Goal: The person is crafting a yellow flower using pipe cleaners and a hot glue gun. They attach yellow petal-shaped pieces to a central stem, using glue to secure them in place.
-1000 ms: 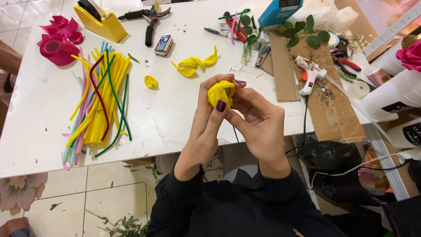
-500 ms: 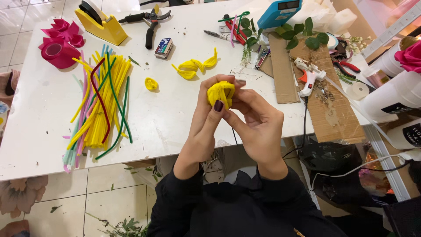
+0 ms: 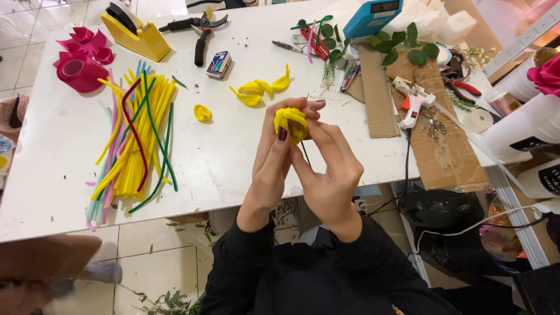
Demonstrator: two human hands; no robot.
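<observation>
Left hand (image 3: 274, 157) and right hand (image 3: 329, 166) both closed around yellow flower bud (image 3: 291, 122), fingertips pinching the wrapped petals, thumb with dark nail pressed on the near side. Bud held up over the near part of the white table (image 3: 221, 169), not resting on it. Thin dark stem wire (image 3: 305, 153) running down between the palms.

Risk, as judged: petal layers springing loose if the pinch eases; wire slipping or bending off-centre under uneven squeeze.

Outward: loose yellow petals (image 3: 262, 87) just beyond the bud, one small yellow curl (image 3: 202, 112) to the left. Bundle of coloured pipe cleaners (image 3: 137, 137) further left, well apart. Glue gun (image 3: 413, 105) on cardboard (image 3: 434, 140) to the right, cord trailing off the near edge — snag hazard for the right elbow. Pliers (image 3: 198, 29), yellow tape dispenser (image 3: 135, 32), pink ribbon (image 3: 79, 61) at far side.

Open room: bare tabletop directly under and left of hands; near edge close to the wrists.
</observation>
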